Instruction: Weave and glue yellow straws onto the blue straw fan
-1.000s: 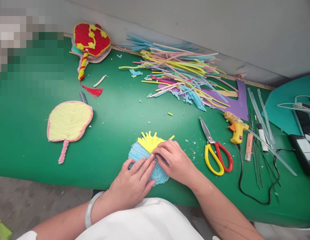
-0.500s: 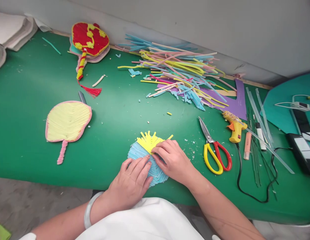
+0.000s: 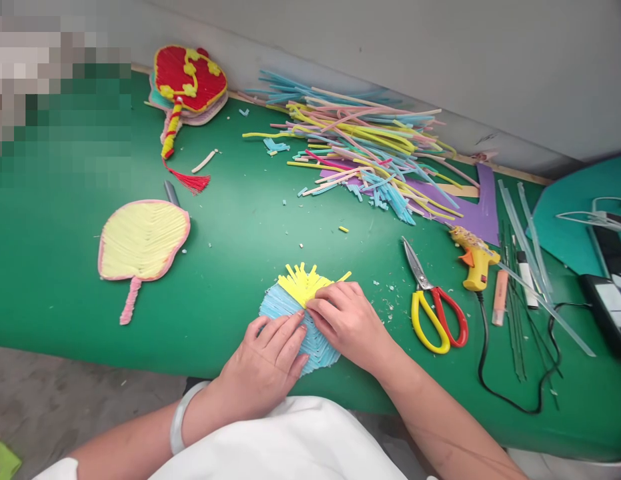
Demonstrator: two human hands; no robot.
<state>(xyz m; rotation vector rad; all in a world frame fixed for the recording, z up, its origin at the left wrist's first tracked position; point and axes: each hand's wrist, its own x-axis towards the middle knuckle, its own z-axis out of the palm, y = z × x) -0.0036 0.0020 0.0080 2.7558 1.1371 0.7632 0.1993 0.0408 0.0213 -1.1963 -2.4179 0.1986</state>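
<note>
1. To the right of our hands, past some pale scraps, we see scissors with closed blades pointing away from us, one handle yellow and one red.
2. Farther right, we find a yellow glue gun with an orange trigger, then an orange marker, thin green rods and clear sticks.
3. Well beyond our hands, a loose pile of coloured stems lies near the wall, partly over a purple sheet.
4. Well to our left hand's left, we see a pale yellow fan edged in pink; past it, a tasselled red fan lies stacked on others.
5. Under our hands, the blue panel lies on the green table, its ridged strands meeting in V-shaped rows. Our hands hide parts of it.
6. Just past our right fingertips, yellow strips spread across its far part, their free ends jutting over the edge.
7. Our left hand rests on the panel, fingers extended. Our right hand, close by, has its fingertips drawn together at the strips' lower point; we cannot tell whether they pinch or press.
</note>
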